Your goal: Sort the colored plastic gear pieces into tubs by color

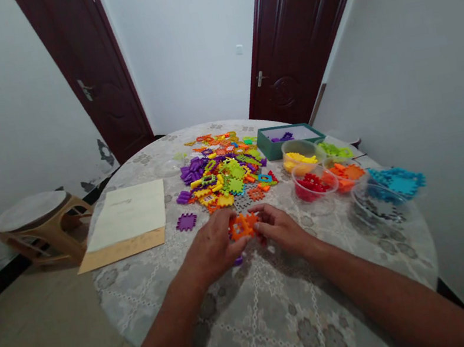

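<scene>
Both hands meet over the near middle of the table, around orange interlocking plastic pieces [241,227] with notched edges. My left hand [215,237] grips them from the left, thumb in front and fingers behind. From the right, my right hand [276,226] pinches their other end between thumb and fingers. Part of the orange pieces is hidden by the fingers. A purple piece [238,261] shows just below my left thumb. Beyond the hands lie grey notched pieces [242,200], and a purple square piece [186,222] lies to the left.
A heap of mixed coloured pieces [226,168] covers the table's middle. On the right stand clear tubs with yellow [300,159], red [314,183], orange [345,172] and blue pieces [399,181], plus a green box [270,149]. Papers [131,212] lie left; a stool [43,224] stands beyond.
</scene>
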`<action>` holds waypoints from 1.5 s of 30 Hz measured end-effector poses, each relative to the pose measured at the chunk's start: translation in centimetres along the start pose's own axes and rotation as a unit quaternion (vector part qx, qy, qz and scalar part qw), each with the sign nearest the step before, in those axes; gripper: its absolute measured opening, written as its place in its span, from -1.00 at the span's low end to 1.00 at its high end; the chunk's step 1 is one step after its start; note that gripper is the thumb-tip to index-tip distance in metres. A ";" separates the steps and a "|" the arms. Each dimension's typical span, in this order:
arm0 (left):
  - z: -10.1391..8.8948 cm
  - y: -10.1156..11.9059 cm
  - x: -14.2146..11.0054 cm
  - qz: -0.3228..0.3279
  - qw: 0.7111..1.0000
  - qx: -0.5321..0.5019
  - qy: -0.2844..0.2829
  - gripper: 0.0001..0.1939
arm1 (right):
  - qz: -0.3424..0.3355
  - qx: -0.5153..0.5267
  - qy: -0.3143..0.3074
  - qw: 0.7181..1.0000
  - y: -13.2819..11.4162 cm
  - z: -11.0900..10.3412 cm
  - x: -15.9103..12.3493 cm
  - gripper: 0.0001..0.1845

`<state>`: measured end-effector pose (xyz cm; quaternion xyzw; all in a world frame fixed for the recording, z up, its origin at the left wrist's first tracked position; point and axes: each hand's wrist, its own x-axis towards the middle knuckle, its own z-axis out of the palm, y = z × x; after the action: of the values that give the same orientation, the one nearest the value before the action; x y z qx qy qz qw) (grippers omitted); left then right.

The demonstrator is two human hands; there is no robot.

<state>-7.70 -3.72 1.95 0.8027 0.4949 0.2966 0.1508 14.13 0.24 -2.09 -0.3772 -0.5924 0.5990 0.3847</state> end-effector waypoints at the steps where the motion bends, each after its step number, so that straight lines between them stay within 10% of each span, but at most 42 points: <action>1: 0.5 0.2 0.1 0.004 1.000 0.000 0.000 -0.63 | 0.002 0.017 -0.014 1.000 -0.1 0.2 0.0 -0.53; 8: 2.5 -0.3 0.6 0.045 0.998 0.033 0.025 -0.61 | 0.016 0.099 -0.054 0.993 -0.2 0.0 0.2 -0.58; 18: 2.3 -0.6 0.8 0.070 0.996 0.028 0.055 -0.60 | -0.125 -0.235 0.028 0.964 -1.4 -1.5 -0.1 -0.51; 25: 1.5 -1.7 1.3 0.040 0.993 0.040 0.100 -0.79 | -0.145 -0.502 0.248 0.816 -9.3 -12.0 -1.3 -0.54; 32: 1.5 -1.8 1.6 0.036 0.992 0.072 0.102 -0.80 | 0.091 -0.687 0.313 0.649 -11.7 -23.3 -1.2 -0.56; 45: 1.5 -2.6 1.6 0.060 0.987 0.092 0.118 -0.78 | 0.095 -0.664 0.303 0.677 -10.5 -25.7 1.4 -0.58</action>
<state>-8.06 -1.00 -0.14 0.8009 0.4850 0.3512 -0.0013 37.00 12.29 8.05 -0.7488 -0.6461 -0.0659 0.1326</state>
